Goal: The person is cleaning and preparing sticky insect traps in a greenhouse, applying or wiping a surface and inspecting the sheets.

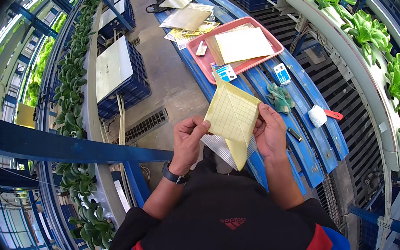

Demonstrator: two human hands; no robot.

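Between my two hands is a yellow sheet point(233, 110) printed with a grid, probably a sticky insect trap, creased diagonally with its corners bent. My left hand point(190, 141) pinches its left corner between thumb and fingers. On the right edge, my right hand point(270, 130) grips the sheet the same way. Below the sheet, a pale striped sheet point(221, 150) shows partly, the rest hidden. Just beyond, a pink plastic tray point(276, 38) on the blue slatted bench point(308, 149) holds a white sheet point(246, 45) over brownish sheets.
Small blue-and-white boxes point(282, 74), a green cloth point(280, 98), a dark cylinder point(294, 134), a white mask-like item point(317, 116) and a red cutter point(333, 114) lie on the bench. Flat packets point(188, 18) sit at its far end. Leafy plants point(367, 30) line the right; a blue beam point(76, 142) crosses left.
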